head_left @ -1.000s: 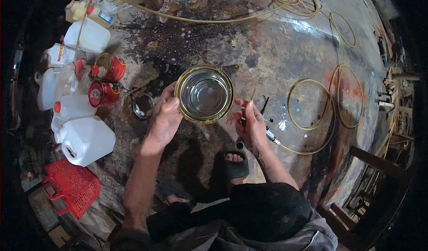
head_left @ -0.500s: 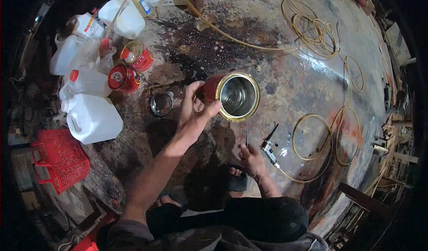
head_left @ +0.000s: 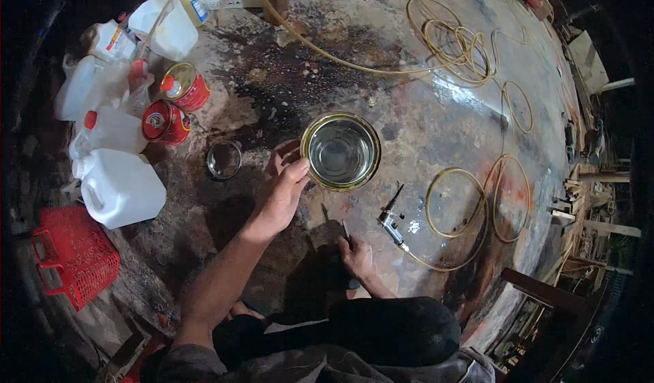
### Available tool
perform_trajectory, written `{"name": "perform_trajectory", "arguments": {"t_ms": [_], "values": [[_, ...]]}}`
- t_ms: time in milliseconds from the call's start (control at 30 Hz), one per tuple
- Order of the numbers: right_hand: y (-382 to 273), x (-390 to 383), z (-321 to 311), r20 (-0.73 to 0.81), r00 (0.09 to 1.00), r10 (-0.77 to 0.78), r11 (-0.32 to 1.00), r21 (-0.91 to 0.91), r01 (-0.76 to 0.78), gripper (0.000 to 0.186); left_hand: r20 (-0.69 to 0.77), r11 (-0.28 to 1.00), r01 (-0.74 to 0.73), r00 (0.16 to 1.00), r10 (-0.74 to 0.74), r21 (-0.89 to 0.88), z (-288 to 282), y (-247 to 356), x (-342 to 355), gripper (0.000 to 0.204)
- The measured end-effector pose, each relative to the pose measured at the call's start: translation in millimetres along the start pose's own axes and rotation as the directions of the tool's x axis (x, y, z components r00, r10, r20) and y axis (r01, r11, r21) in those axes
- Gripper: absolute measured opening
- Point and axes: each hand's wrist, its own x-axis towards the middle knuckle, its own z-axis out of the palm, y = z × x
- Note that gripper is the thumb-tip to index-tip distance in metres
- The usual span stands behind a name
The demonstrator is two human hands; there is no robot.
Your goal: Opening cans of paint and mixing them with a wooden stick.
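My left hand (head_left: 283,192) grips the side of an open metal can (head_left: 340,151) with a gold rim and shiny inside, its opening turned up toward me. Lower right of it, my right hand (head_left: 355,257) is closed on a thin tool (head_left: 346,230), too small to name exactly. A spray gun (head_left: 392,223) with an attached hose lies on the stained floor (head_left: 248,100) right of that hand. A small round clear container or lid (head_left: 224,160) rests left of the can.
At left stand white jugs (head_left: 122,189), two red cans (head_left: 165,123), a yellow-capped bottle (head_left: 193,5) and a red plastic basket (head_left: 82,260). Loops of yellow hose (head_left: 453,56) lie across the back and right. Wooden boards (head_left: 606,226) line the right edge.
The can tilted, showing its red side, and now faces more upward again. My right hand has lowered and moved left, away from the can, with the thin tool in it.
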Motion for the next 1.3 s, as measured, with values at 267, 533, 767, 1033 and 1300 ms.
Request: {"name": "perform_trajectory", "arguments": {"t_ms": [267, 533, 767, 1033, 1300], "values": [[1.7, 0.8, 3.8, -0.096, 0.995, -0.018, 0.999, 0.038, 0.022, 0.033, -0.01, 0.996, -0.005, 1.0, 0.006, 0.084, -3.7, 8.6, -0.1, 0.051], [8.8, 4.8, 6.1, -0.066, 0.998, 0.004, 1.0, 0.028, -0.003, 0.032, -0.014, 0.928, -0.136, 0.989, 0.15, 0.348, 5.6, 21.5, -2.7, 0.056], [1.2, 2.2, 0.8, -0.022, 0.999, 0.04, 0.999, 0.025, -0.039, 0.029, 0.027, 0.907, -0.135, 0.99, 0.136, 0.399, 18.1, 14.3, -7.7, 0.067], [-1.1, 3.5, -0.8, -0.023, 0.998, 0.057, 0.997, 0.048, -0.056, 0.032, 0.042, 0.9, -0.114, 0.993, 0.107, 0.42, 18.4, 11.8, -9.3, 0.065], [6.9, 4.4, 3.6, -0.04, 0.997, 0.062, 0.997, 0.049, -0.061, 0.033, 0.043, 0.886, -0.13, 0.991, 0.124, 0.446, 14.6, 10.5, -10.2, 0.062]]}}
